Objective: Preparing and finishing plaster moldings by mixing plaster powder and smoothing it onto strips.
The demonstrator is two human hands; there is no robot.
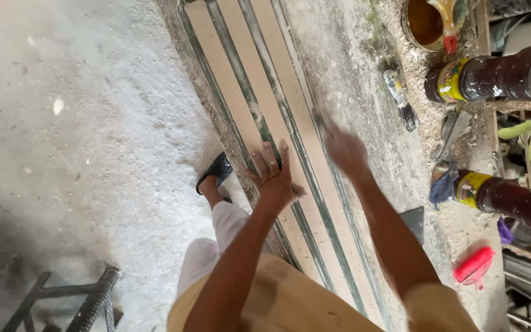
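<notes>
Wooden strips (259, 104), pale and long, are lying side by side on a worn green-edged board (339, 80), running from the top of the head view down past the person's lap. The left hand (273, 175) is pressing flat on the strips about midway along them, its fingers (270, 154) spread wide and holding nothing, only bearing down. Just beyond the strips' outer edge, the right hand (345, 150) is showing as a motion blur; whether its fingers are open or curled cannot be told, and no object is visible in it. On the near side of the strips, a foot in a dark sandal (215, 173) is resting on the dusty floor (81, 154). Farther from the strips, past the board, two dark bottles with yellow labels (493, 77) (505, 197) are lying among sawdust, with an open tin of brownish liquid (424, 23) beyond them and a red object (473, 264) nearer the person. A metal frame (87, 301) is lying well apart on the floor side.

Risk: the strips appear loose and narrow, so uneven pressure from the left hand could be sliding one out of line; sawdust beneath could be aiding that slip, and rough edges could be leaving splinters in a bare palm.
</notes>
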